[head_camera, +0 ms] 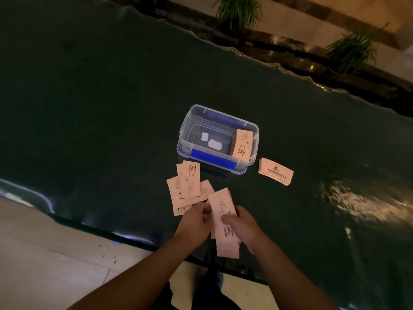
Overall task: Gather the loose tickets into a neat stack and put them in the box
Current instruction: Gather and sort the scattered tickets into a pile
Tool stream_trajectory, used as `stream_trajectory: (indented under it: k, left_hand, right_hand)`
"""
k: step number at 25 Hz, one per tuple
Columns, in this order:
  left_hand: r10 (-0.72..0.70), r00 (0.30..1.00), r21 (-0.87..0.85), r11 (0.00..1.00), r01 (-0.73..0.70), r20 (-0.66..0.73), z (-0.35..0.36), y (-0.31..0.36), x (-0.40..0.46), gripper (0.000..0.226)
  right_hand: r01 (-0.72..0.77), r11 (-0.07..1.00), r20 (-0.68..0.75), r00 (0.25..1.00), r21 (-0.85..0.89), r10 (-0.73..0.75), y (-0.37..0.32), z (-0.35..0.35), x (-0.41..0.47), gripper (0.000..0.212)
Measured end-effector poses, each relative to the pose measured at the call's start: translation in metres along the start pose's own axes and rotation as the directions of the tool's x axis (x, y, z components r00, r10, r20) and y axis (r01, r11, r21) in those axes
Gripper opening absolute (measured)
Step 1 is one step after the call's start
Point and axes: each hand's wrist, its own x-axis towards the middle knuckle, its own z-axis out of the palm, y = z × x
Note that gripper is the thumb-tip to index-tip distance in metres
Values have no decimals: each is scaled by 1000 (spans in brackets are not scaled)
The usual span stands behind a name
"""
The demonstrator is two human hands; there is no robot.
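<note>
A clear plastic box with blue clips stands on the dark table, with one stack of pale pink tickets leaning inside at its right end. Loose tickets lie fanned out just in front of the box. My right hand grips a stack of tickets near the table's front edge. My left hand touches that stack's left edge, its fingers curled over the loose tickets. A separate neat stack lies on the table right of the box.
The dark glossy table reaches far to the left and back, with a wavy far edge. Potted plants stand beyond it. Pale floor tiles show at lower left. A bright reflection glints at right.
</note>
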Motion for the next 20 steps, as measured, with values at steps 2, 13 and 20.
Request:
stream_trajectory:
  k: [2,13,20]
  left_hand:
    - [42,995,145,989,-27,-96,-14,-2,9,15]
    - [-73,940,629,725,279,-333,-46,10,89,107]
    - [-79,986,656,738,158,-149,-96,-4,89,97]
  right_hand:
    - [-43,999,2,999,23,43,1,-4,0,31]
    - [-94,919,-68,989,384,130,3,-2,1,33]
    - [-83,922,-22,995,378,99,-9,6,6,36]
